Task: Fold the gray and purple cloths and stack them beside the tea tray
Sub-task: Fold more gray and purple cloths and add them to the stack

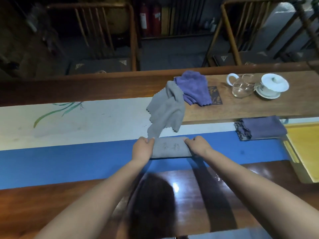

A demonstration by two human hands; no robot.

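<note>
left hand (143, 149), right hand (198, 145) pinching soft folded gray cloth (170, 147)

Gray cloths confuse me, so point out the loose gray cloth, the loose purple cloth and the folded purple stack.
loose gray cloth (168, 109), head view, middle of its crumpled body
loose purple cloth (194, 88), head view, center
folded purple stack (264, 127), head view, top face
</note>
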